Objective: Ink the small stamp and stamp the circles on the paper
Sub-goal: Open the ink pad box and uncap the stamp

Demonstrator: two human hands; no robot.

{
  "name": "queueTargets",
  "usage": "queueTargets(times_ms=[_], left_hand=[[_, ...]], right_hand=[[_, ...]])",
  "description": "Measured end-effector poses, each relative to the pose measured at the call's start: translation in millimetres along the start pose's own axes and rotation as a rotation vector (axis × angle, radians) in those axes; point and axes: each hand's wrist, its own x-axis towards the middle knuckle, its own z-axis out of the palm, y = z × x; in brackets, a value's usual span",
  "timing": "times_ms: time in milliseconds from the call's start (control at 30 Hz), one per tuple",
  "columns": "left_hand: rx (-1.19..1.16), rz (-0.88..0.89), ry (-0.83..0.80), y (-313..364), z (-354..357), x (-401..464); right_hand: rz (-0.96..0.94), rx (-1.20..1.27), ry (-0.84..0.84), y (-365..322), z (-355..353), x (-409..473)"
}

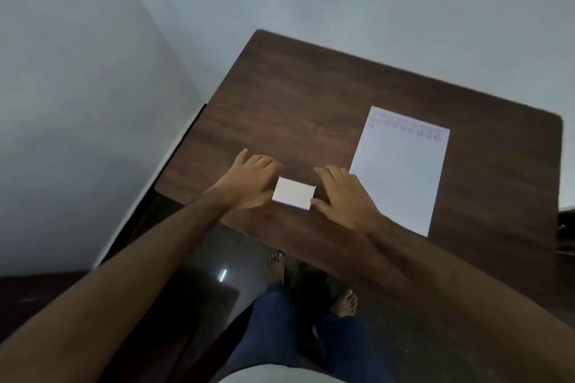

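Note:
A small white rectangular box (294,193), probably the ink pad case, lies near the front edge of the dark wooden table (311,96). My left hand (249,182) touches its left end and my right hand (340,194) touches its right end, fingers curled around it on both sides. A white sheet of paper (401,171) lies to the right of the box, with rows of small printed circles (407,129) along its far edge. No stamp is visible. The picture is blurred.
Pale walls stand behind and to the left of the table. Below the table's front edge are a dark glossy floor, my legs in blue trousers and bare feet (343,303). A dark object (566,233) pokes in at the right edge.

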Motion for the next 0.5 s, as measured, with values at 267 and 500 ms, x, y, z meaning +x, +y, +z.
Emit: queueTargets(times_ms=[267,500], left_hand=[[-0.119,0.1,0.088,2.5,50.4,-0.1],[-0.142,0.156,0.173,-5.7,56.3,25.2]], right_hand=[[-0.102,-0.018,0.005,3.0,43.4,10.6],[-0.143,-0.002,0.081,21.3,46.2,23.0]])
